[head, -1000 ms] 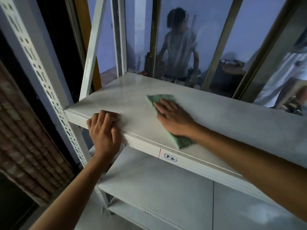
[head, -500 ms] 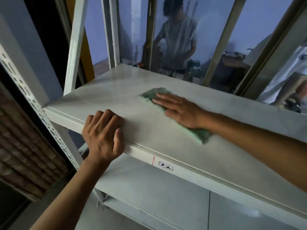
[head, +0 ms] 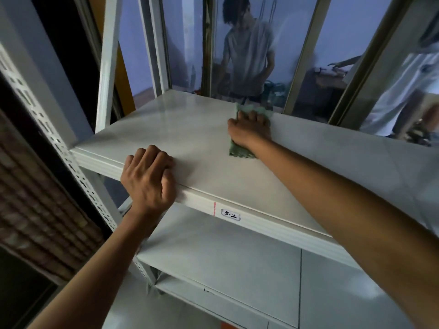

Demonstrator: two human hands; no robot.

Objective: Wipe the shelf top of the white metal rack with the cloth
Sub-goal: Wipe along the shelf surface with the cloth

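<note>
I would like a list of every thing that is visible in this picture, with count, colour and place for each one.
shelf top: one, white, upper level of the rack, under both hands
lower shelves: two seen, white, below the shelf top
perforated post: one, white, front left corner of the rack
label: one, white with dark handwriting, on the front edge of the shelf top, next to a red mark
cloth: one, green, on the shelf top near its far edge, under the right hand
glass panels: several, metal-framed, behind the rack
people: two, light shirts, beyond the glass
left hand: one, fingers curled over the front edge of the shelf top
right hand: one, fingers curled on the cloth
</note>
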